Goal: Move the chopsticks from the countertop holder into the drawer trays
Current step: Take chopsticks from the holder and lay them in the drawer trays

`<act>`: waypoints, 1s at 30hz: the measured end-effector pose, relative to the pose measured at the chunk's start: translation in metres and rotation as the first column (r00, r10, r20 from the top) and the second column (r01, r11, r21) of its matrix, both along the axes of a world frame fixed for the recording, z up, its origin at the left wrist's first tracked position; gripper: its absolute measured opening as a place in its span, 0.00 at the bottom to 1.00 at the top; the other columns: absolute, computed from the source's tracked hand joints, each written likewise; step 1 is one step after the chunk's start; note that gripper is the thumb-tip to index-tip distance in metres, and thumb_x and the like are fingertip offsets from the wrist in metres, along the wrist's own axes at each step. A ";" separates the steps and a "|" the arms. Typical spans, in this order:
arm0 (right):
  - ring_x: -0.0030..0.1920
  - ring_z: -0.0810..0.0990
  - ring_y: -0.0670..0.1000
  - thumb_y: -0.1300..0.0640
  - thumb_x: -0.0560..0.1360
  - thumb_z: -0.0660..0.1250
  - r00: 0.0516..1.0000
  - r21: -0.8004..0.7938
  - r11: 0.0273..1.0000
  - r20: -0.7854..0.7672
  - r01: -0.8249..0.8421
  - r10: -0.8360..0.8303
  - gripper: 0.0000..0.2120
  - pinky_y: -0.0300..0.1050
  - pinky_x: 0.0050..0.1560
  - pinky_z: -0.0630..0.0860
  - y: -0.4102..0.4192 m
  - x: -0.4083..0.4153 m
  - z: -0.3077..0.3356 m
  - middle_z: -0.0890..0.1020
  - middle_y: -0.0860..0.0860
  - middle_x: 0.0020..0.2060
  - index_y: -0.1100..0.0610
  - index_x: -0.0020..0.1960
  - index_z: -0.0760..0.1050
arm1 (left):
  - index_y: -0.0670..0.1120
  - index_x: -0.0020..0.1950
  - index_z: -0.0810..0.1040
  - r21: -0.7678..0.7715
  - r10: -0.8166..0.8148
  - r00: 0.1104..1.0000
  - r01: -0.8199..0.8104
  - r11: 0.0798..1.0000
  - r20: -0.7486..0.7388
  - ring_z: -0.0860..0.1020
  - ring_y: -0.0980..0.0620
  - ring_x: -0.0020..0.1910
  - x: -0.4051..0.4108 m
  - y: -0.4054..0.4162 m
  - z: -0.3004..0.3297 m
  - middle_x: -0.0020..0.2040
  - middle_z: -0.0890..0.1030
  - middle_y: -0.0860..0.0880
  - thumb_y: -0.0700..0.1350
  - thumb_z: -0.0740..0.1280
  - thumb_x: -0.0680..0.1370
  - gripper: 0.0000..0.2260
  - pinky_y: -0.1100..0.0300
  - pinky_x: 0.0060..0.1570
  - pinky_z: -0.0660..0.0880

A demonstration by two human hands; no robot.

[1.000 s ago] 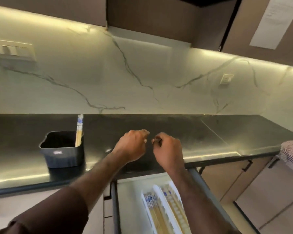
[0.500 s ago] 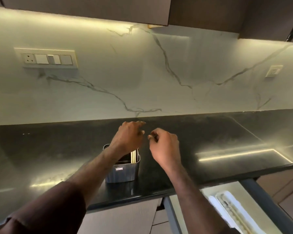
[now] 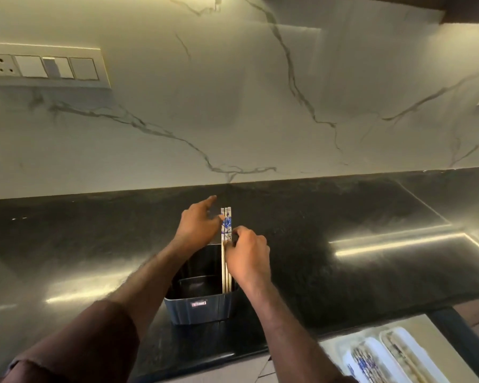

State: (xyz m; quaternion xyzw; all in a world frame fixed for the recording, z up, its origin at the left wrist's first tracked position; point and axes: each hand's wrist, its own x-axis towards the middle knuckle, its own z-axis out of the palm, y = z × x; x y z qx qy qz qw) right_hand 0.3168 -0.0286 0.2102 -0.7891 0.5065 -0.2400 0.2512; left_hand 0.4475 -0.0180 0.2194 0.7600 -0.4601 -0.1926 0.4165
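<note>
Pinched by the right hand (image 3: 248, 258) at mid-frame, the chopsticks (image 3: 226, 244) stood upright in the holder (image 3: 202, 305), long axis vertical; the left hand (image 3: 198, 228), fingers spread, touched their tops. Drawer trays (image 3: 376, 352) lay at lower right.

warm light from above glares in streaks on the dark countertop (image 3: 343, 217); edges bend, slight motion blur.

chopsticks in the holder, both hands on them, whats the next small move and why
Probably lift the chopsticks straight up. The right hand pinches the bundle mid-length, the left hand touches it near the top, and the lower ends sit inside the holder. The drawer tray lies lower right.
</note>
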 end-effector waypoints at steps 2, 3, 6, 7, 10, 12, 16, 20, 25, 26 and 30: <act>0.41 0.82 0.48 0.58 0.76 0.68 1.000 0.013 1.000 0.001 0.018 -0.018 0.14 0.39 0.38 0.78 -0.007 0.003 -0.006 0.83 0.52 0.43 0.56 0.61 0.74 | 0.47 0.74 0.66 -0.002 0.002 0.990 -0.002 1.000 -0.142 0.76 0.52 0.64 0.001 -0.011 -0.007 0.68 0.75 0.44 0.42 0.71 0.76 0.28 0.60 0.63 0.72; 0.41 0.82 0.49 0.58 0.76 0.68 1.000 0.026 0.999 -0.002 0.019 -0.019 0.14 0.39 0.38 0.78 -0.010 0.005 -0.009 0.83 0.52 0.43 0.56 0.61 0.74 | 0.46 0.74 0.67 -0.007 0.004 0.983 -0.006 1.000 -0.184 0.77 0.52 0.62 0.001 -0.015 -0.011 0.66 0.78 0.44 0.42 0.72 0.75 0.28 0.58 0.63 0.73; 0.44 0.82 0.50 0.57 0.76 0.67 0.999 0.058 0.998 -0.033 0.001 0.001 0.10 0.45 0.44 0.81 -0.017 0.007 -0.015 0.83 0.53 0.45 0.55 0.57 0.76 | 0.46 0.69 0.73 -0.045 0.007 0.961 -0.020 0.999 -0.277 0.81 0.54 0.55 0.000 -0.021 -0.019 0.59 0.82 0.45 0.42 0.74 0.73 0.24 0.56 0.59 0.76; 0.44 0.81 0.49 0.56 0.77 0.66 0.999 0.061 0.998 -0.031 -0.006 0.008 0.09 0.46 0.45 0.81 -0.018 0.007 -0.016 0.83 0.52 0.45 0.55 0.56 0.77 | 0.45 0.66 0.76 -0.066 0.008 0.953 -0.030 0.997 -0.303 0.82 0.55 0.53 0.000 -0.021 -0.020 0.56 0.83 0.46 0.41 0.74 0.73 0.22 0.54 0.58 0.78; 0.42 0.81 0.48 0.57 0.77 0.66 1.000 0.058 0.998 -0.008 -0.022 0.023 0.07 0.44 0.43 0.81 -0.019 0.007 -0.016 0.82 0.51 0.43 0.55 0.54 0.78 | 0.45 0.57 0.82 -0.117 -0.008 0.929 -0.038 0.992 -0.370 0.84 0.55 0.46 0.002 -0.020 -0.020 0.48 0.85 0.48 0.39 0.75 0.72 0.14 0.51 0.52 0.81; 0.40 0.82 0.47 0.57 0.77 0.67 0.999 0.056 0.998 0.024 -0.034 0.033 0.07 0.44 0.41 0.82 -0.018 0.007 -0.013 0.82 0.50 0.42 0.54 0.54 0.77 | 0.46 0.53 0.83 -0.148 -0.033 0.914 -0.029 0.989 -0.405 0.85 0.54 0.44 0.004 -0.017 -0.015 0.45 0.86 0.49 0.39 0.75 0.71 0.12 0.51 0.50 0.82; 0.40 0.81 0.44 0.55 0.76 0.68 0.990 0.031 0.995 0.114 -0.092 0.088 0.06 0.39 0.41 0.80 -0.010 0.005 -0.004 0.82 0.47 0.43 0.52 0.53 0.78 | 0.47 0.51 0.84 -0.245 -0.081 0.900 -0.029 0.969 -0.428 0.85 0.51 0.44 0.009 -0.008 0.012 0.44 0.86 0.49 0.39 0.76 0.70 0.11 0.48 0.50 0.81; 0.45 0.81 0.42 0.54 0.78 0.64 0.959 0.045 0.980 0.218 -0.195 0.181 0.07 0.38 0.45 0.78 0.004 0.002 0.013 0.83 0.47 0.47 0.51 0.55 0.78 | 0.50 0.51 0.83 -0.370 -0.146 0.905 -0.015 0.929 -0.401 0.85 0.49 0.45 0.007 0.009 0.063 0.44 0.87 0.48 0.37 0.75 0.70 0.12 0.49 0.49 0.82; 0.48 0.81 0.41 0.53 0.79 0.63 0.911 0.106 0.955 0.346 -0.275 0.224 0.08 0.46 0.49 0.81 0.028 -0.017 0.034 0.84 0.45 0.48 0.48 0.58 0.76 | 0.49 0.51 0.83 -0.519 -0.260 0.906 0.053 0.853 -0.334 0.85 0.48 0.42 -0.011 0.041 0.126 0.41 0.86 0.47 0.35 0.73 0.72 0.12 0.58 0.40 0.81; 0.48 0.81 0.40 0.53 0.79 0.63 0.895 0.134 0.946 0.385 -0.297 0.226 0.08 0.45 0.49 0.81 0.034 -0.024 0.037 0.84 0.45 0.48 0.47 0.57 0.76 | 0.49 0.51 0.83 -0.535 -0.276 0.904 0.065 0.842 -0.326 0.85 0.48 0.41 -0.018 0.047 0.134 0.41 0.86 0.46 0.35 0.73 0.72 0.12 0.59 0.39 0.81; 0.46 0.84 0.42 0.54 0.79 0.64 0.844 0.206 0.919 0.498 -0.337 0.198 0.07 0.45 0.49 0.81 0.049 -0.058 0.047 0.85 0.47 0.45 0.47 0.55 0.77 | 0.47 0.52 0.83 -0.564 -0.338 0.888 0.113 0.818 -0.312 0.85 0.48 0.41 -0.049 0.062 0.147 0.41 0.86 0.45 0.34 0.73 0.72 0.12 0.60 0.39 0.81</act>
